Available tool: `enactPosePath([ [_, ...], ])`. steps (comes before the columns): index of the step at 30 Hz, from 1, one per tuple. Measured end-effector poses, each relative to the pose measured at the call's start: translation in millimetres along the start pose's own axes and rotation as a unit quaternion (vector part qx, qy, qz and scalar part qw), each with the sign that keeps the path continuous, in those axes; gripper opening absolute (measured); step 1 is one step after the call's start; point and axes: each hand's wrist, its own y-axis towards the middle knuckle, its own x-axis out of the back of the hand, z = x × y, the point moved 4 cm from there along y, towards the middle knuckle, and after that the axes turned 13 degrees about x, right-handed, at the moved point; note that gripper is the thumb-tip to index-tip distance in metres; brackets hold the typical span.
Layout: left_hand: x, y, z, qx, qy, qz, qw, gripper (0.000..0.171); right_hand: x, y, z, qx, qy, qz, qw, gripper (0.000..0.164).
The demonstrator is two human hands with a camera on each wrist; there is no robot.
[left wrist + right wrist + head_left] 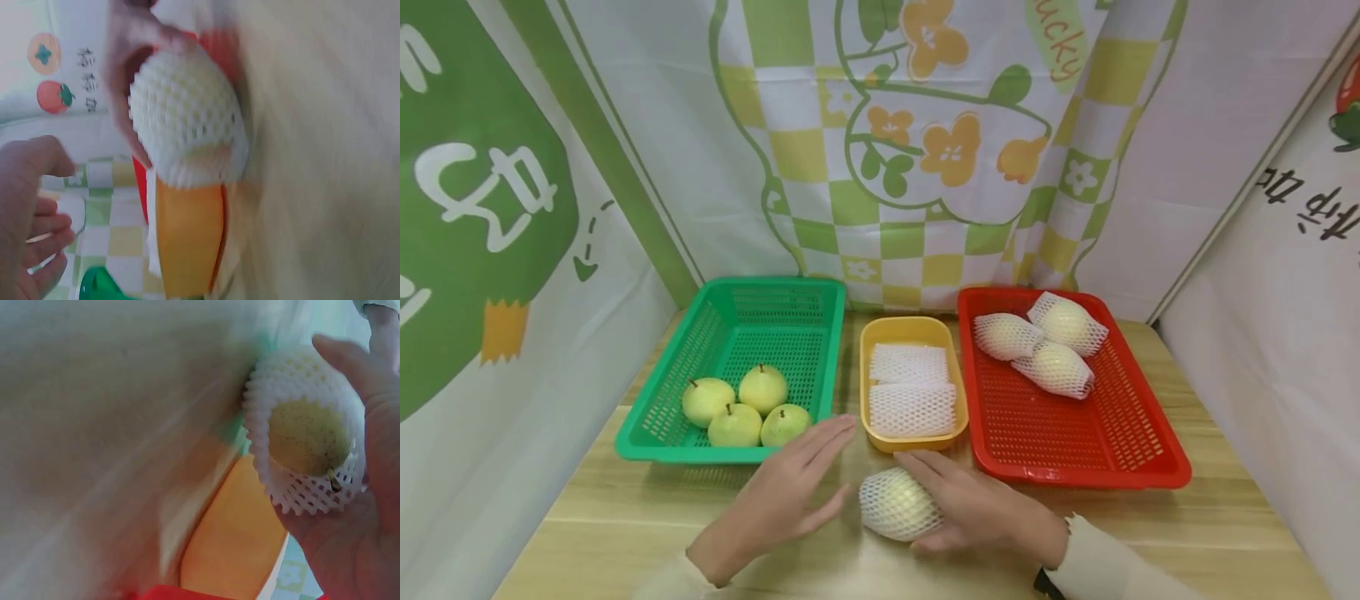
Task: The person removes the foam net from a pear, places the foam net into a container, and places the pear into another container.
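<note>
A pear in a white foam net sleeve (895, 506) is at the table's front middle. My right hand (976, 505) grips it from the right, thumb on the near side and fingers on the far side. In the right wrist view the pear's yellow-green skin and dark stem (335, 481) show through the sleeve's open end. To the left, my left hand (784, 493) is held apart from the pear, its fingers extended and thumb spread, close to the green basket's front edge. It holds nothing.
Several bare pears (735, 426) sit in the green basket (658, 454). Flat foam sleeves (912, 410) lie in the yellow tray (867, 333) between the baskets. The red basket (1078, 477) on the right has three sleeved pears (1054, 369). Fabric walls (917, 250) stand behind and at both sides.
</note>
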Motion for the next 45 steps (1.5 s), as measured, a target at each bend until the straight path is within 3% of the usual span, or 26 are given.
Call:
enactPosePath([
  [3,1.8,-3.9,-7.4,-0.008,-0.066,-0.016,0.9976,0.045,-2,-6,-1,-0.031,0.017,-0.011,0.999,0.099],
  [5,-0.4,-6.4,-7.9,0.004,-0.096,-0.003,0.9954,0.032,-4,-9,-2,-0.042,0.030,-0.026,0.998,0.099],
  [9,-14.0,-10.5,-1.3,0.051,-0.115,0.075,0.9892,0.020,-6,-13,-5,-0.050,0.043,-0.059,0.996,0.099],
  [12,-28.1,-12.5,5.3,0.080,-0.132,0.142,0.9778,0.016,-8,-15,-7,-0.049,0.045,-0.070,0.995,0.098],
  [16,-43.0,-12.5,8.1,0.075,-0.176,0.170,0.9666,0.023,-10,-18,-8,-0.050,0.066,-0.066,0.994,0.097],
  [20,-50.7,-10.1,5.8,0.049,-0.192,0.146,0.9693,0.033,-12,-17,-7,-0.040,0.070,-0.068,0.994,0.097],
  [24,-57.4,-6.8,5.9,0.051,-0.199,0.140,0.9685,0.041,-12,-15,-6,-0.032,0.064,-0.074,0.995,0.097],
  [27,-63.9,-4.3,5.1,0.059,-0.197,0.156,0.9659,0.054,-12,-15,-6,-0.034,0.070,-0.077,0.994,0.097],
  [32,-75.4,2.2,-3.2,0.070,-0.213,0.207,0.9524,0.069,-12,-16,-6,-0.026,0.066,-0.086,0.994,0.098],
  [36,-83.1,8.0,-11.2,0.080,-0.228,0.228,0.9433,0.069,-11,-14,-4,-0.013,0.056,-0.093,0.994,0.098],
  [42,-88.5,12.1,-15.8,0.099,-0.239,0.221,0.9403,0.060,-10,-12,-3,-0.014,0.057,-0.091,0.994,0.097],
  [45,-87.8,11.8,-15.1,0.112,-0.249,0.226,0.9352,0.059,-11,-13,-4,-0.013,0.052,-0.091,0.994,0.094],
])
